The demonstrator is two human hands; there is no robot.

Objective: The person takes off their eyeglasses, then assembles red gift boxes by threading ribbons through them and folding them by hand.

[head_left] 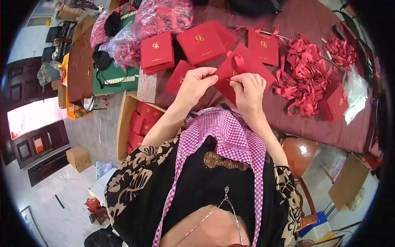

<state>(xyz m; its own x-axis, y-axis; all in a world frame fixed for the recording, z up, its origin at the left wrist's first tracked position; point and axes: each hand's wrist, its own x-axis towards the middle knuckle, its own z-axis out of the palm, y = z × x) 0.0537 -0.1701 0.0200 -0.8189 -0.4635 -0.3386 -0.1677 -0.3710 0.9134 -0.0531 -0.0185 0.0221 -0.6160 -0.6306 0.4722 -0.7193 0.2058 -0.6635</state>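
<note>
A red gift bag [251,61] with a gold logo lies tilted in front of me at the table's near edge. A red ribbon loop [239,63] shows on its face. My left hand [196,84] is closed, thumb and forefinger pinched at the bag's left edge. Over the bag's lower middle, my right hand [249,89] is closed too, with thumb and forefinger pressed together. Whatever is between these right fingertips is too small to make out. Behind my left wrist lies another red bag [175,80], partly covered.
Stacked red bags [157,51] and a larger red bag [201,43] lie farther back. Plastic sacks [162,16] stand behind them. At right are a ribbon heap [302,74], an upright red bag [334,103] and clear plastic [356,92]. A carton [122,127] holds several red bags below left.
</note>
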